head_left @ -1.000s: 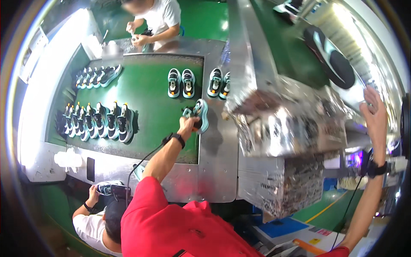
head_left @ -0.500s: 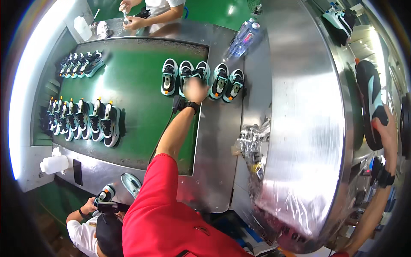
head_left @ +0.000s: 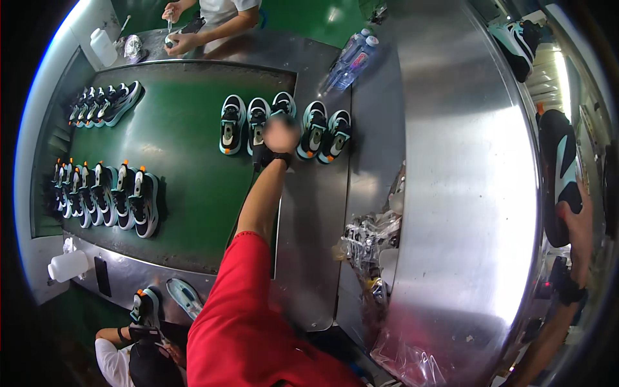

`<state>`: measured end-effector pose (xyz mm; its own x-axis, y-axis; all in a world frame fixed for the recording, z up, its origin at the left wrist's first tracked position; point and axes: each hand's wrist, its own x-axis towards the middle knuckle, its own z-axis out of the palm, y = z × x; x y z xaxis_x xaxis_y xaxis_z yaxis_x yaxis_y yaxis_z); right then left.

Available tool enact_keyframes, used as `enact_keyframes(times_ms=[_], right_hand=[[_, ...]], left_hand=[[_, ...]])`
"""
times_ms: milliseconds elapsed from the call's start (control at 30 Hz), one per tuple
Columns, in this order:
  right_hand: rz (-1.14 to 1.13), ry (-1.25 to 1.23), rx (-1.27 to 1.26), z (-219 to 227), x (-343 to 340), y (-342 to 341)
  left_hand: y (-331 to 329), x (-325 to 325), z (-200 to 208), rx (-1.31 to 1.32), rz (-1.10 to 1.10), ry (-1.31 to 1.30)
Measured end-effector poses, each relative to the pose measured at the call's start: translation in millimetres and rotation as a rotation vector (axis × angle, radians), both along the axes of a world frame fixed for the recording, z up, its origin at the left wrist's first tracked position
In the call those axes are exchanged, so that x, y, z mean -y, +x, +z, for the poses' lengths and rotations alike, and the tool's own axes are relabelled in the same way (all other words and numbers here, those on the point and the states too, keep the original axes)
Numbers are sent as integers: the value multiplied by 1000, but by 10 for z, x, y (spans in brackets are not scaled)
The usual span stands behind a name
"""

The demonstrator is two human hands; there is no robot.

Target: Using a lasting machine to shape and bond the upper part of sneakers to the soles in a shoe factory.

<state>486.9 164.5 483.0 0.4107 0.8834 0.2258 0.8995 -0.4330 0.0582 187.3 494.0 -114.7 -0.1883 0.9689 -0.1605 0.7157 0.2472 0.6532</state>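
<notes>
Five black, white and teal sneakers stand in a row at the middle, among them a leftmost sneaker [head_left: 232, 126] and a rightmost sneaker [head_left: 335, 137]. My left hand [head_left: 282, 134] reaches over the third sneaker [head_left: 284, 103] in that row; a blur smears its fingers, so its grip does not show. Beside that wrist is a black device with a cable [head_left: 262, 156]. At the far right my right hand [head_left: 574, 219] grips the lower end of another sneaker [head_left: 558, 174], black with a teal and white side, held lengthwise with its toe pointing away.
Several sneakers [head_left: 103, 193] line the green belt's [head_left: 187, 213] left side. Two bottles [head_left: 351, 61] stand on the metal edge. Clear plastic wrap [head_left: 371, 238] lies beside the broad metal surface [head_left: 464, 193]. Co-workers sit at the far side [head_left: 225, 19] and near left [head_left: 155, 361].
The scene has shifted left and slightly down in the view. My left hand stays over the same sneaker, and my right hand still holds its sneaker. The near co-worker's hands have moved.
</notes>
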Motion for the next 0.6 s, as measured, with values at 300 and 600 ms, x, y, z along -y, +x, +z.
enact_keyframes(times_ms=[300,600], right_hand=[[4,15,-92,-55,-134,-26],[187,272,182,-374,-86,-973]], left_hand=[[-720,1044,-359,203,-253,196],[-2334,3225,-293,84,-129,143]])
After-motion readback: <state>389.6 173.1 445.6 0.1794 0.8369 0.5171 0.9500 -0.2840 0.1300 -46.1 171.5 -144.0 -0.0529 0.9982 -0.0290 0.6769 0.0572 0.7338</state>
